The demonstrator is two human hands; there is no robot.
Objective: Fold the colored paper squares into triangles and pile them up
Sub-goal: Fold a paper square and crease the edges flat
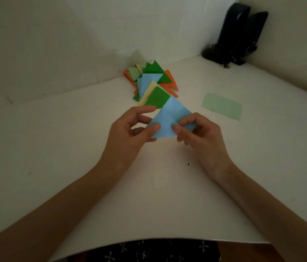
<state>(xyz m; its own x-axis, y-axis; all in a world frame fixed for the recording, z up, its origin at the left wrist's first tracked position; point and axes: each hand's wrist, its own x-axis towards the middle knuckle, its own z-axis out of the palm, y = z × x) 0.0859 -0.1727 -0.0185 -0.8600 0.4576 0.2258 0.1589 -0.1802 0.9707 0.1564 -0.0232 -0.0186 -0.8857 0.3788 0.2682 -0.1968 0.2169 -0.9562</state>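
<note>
A light blue paper, folded into a rough triangle, is held above the middle of the white table. My left hand pinches its lower left edge between thumb and fingers. My right hand pinches its lower right part, thumb on top. Behind the hands lies a loose pile of folded triangles in green, orange, blue, yellow and pale green. One flat pale green paper lies alone to the right.
Two black speakers with a tangled cable stand in the far right corner against the wall. The table's near edge curves just in front of my body. White walls close the table at the back and the right.
</note>
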